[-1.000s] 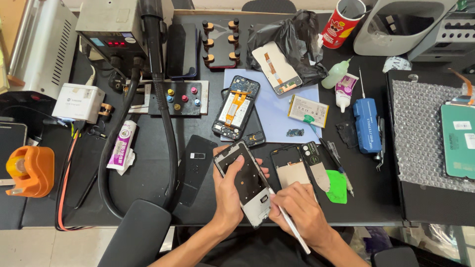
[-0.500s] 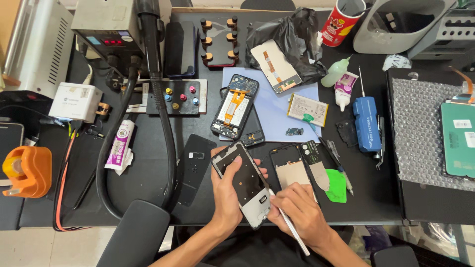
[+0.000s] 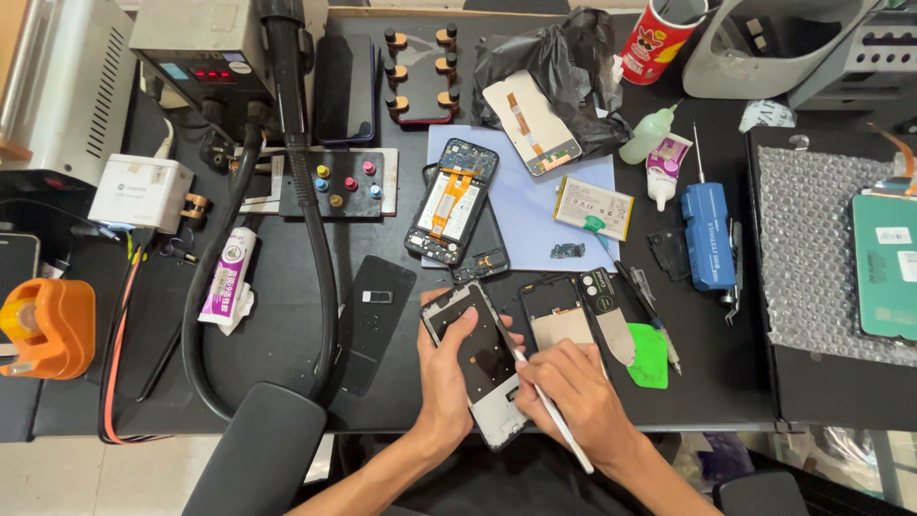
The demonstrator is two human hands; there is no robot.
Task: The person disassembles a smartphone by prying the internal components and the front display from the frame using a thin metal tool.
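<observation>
The left hand (image 3: 449, 368) clamped around the phone frame (image 3: 482, 368), propped at the worktop's (image 3: 287, 277) near edge just left of the green pick (image 3: 650, 355), while the right hand (image 3: 573, 397) pinched a white-handled tool (image 3: 549, 406) with its tip on the frame. If that tip skidded, it risked gouging the inside. A loosened left grip likely meant the frame dropping off the edge beside the pick.
</observation>
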